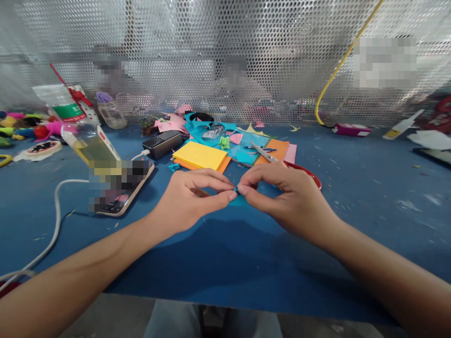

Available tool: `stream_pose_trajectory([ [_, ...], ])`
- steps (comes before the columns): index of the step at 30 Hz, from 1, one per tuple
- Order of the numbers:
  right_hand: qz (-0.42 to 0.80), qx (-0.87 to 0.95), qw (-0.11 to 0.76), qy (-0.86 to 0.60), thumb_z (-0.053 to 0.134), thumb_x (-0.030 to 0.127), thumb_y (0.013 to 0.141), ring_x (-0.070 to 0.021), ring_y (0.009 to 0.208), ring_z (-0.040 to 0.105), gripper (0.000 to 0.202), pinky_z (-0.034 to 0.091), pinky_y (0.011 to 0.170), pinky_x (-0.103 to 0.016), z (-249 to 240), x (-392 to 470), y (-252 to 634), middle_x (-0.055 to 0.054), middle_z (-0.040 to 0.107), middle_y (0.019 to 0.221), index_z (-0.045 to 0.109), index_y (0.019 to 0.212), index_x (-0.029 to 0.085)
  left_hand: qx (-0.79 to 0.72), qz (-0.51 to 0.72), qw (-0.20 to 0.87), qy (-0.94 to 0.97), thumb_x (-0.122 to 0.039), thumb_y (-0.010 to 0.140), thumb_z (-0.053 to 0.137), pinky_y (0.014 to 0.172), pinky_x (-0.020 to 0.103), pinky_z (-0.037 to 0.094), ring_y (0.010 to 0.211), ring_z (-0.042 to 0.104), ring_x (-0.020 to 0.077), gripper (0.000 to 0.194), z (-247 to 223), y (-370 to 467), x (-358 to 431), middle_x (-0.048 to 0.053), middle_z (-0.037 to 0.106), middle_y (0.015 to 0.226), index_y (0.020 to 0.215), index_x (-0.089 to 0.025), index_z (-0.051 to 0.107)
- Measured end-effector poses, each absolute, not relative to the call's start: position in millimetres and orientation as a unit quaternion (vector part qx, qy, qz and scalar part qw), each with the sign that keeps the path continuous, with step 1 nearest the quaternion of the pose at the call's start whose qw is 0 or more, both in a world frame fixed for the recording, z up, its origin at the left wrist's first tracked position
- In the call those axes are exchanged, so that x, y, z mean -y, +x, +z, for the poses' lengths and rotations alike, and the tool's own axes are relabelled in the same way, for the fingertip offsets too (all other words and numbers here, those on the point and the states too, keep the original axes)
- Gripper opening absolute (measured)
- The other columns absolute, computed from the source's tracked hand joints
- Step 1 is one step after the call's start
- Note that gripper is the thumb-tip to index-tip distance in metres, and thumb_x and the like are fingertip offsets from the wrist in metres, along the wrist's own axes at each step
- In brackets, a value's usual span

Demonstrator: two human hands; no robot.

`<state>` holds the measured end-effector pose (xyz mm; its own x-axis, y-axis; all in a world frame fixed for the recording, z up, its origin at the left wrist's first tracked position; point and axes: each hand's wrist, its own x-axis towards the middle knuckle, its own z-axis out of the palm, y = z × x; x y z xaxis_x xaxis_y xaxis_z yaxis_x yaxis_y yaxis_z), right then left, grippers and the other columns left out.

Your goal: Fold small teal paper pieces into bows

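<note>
My left hand [197, 199] and my right hand [282, 197] meet fingertip to fingertip above the blue table. Between them they pinch a small blue piece of paper [236, 189], mostly covered by the fingers. Beneath the fingertips a flat bit of bright blue paper [243, 201] shows. Just beyond the hands lies a stack of yellow paper [200, 155] on orange sheets. A pair of scissors [312, 177] with red handles is partly hidden behind my right hand. A folded green paper shape [224, 142] rests on the blue scraps.
To the left stand a phone [128, 190] and a tilted bottle [95, 141], with a white cable [58, 206] running to the table edge. Behind are a black box-shaped device [163, 144] and pink scraps [171, 124]. A perforated metal screen [275, 65] closes off the back.
</note>
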<state>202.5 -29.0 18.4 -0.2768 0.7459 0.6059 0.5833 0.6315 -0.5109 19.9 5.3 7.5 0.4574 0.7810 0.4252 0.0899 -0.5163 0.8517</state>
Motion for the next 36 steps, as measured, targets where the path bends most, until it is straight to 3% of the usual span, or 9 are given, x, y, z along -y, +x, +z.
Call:
stream_pose_trajectory([
  [4,0.099,0.799,0.416,-0.422,0.061,0.015,0.076,-0.0095,0.062,0.056,0.012,0.042,0.066,-0.026,18.0,30.4,200.6,0.006,0.063,0.064,0.059,0.068,0.022,-0.3,0.423,0.363,0.774,-0.021,0.07,0.069,0.046,0.014,0.046,0.063,0.06,0.0089,0.004,8.9,19.5,-2.8,0.001,0.068,0.075,0.071,-0.018,0.071],
  [17,0.041,0.808,0.406,-0.425,0.062,0.017,0.077,-0.0114,0.066,0.058,0.009,0.035,0.073,-0.032,14.4,30.3,198.7,0.005,0.066,0.069,0.059,0.068,0.02,-0.336,0.423,0.284,0.792,-0.01,0.068,0.062,0.049,0.014,0.049,0.063,0.062,0.0093,0.011,14.5,22.3,4.1,0.001,0.07,0.075,0.067,-0.017,0.071],
  [22,0.028,0.803,0.408,-0.433,0.061,0.017,0.077,-0.0128,0.067,0.06,0.011,0.034,0.075,-0.034,15.2,30.9,198.3,0.005,0.066,0.069,0.058,0.067,0.021,-0.337,0.427,0.31,0.78,-0.014,0.068,0.066,0.041,0.012,0.044,0.06,0.062,0.0087,0.008,12.3,20.9,1.5,0.001,0.071,0.075,0.068,-0.019,0.073],
  [27,0.024,0.805,0.404,-0.434,0.059,0.019,0.079,-0.0128,0.067,0.059,0.011,0.035,0.075,-0.033,15.5,31.6,199.2,0.004,0.067,0.07,0.059,0.069,0.021,-0.335,0.427,0.354,0.761,-0.018,0.068,0.069,0.045,0.014,0.047,0.064,0.063,0.0109,0.004,10.0,20.3,-0.9,0.002,0.07,0.076,0.068,-0.019,0.073],
  [36,0.136,0.782,0.41,-0.45,0.058,0.018,0.08,-0.0105,0.062,0.058,0.011,0.044,0.06,-0.024,17.6,31.3,196.3,0.004,0.065,0.067,0.061,0.07,0.021,-0.322,0.413,0.333,0.784,-0.021,0.071,0.068,0.044,0.012,0.046,0.064,0.062,0.0097,0.006,12.8,19.0,-0.9,0.002,0.069,0.074,0.068,-0.017,0.069],
])
